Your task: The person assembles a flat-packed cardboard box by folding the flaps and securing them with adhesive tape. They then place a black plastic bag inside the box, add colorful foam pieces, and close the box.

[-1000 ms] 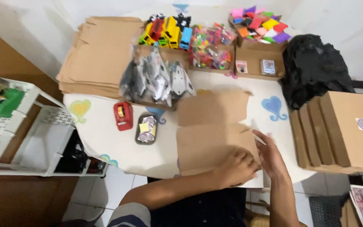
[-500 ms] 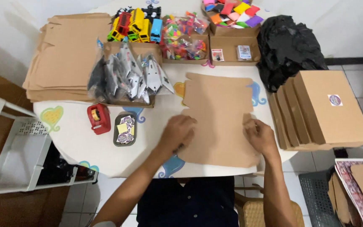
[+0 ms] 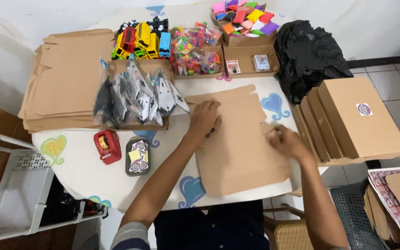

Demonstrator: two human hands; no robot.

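Cardboard blank (image 3: 237,139) flat on table (image 3: 84,171); left hand (image 3: 204,119) pins it, fingers spread; right hand (image 3: 287,141) pinches its edge.

A red tape dispenser (image 3: 108,146) sits beside a dark tray of stickers (image 3: 138,156). Bagged grey toy planes (image 3: 137,95) lie near colourful toy buses (image 3: 140,41). A crumpled black plastic bag (image 3: 309,58) rests behind assembled brown cardboard boxes (image 3: 355,120).
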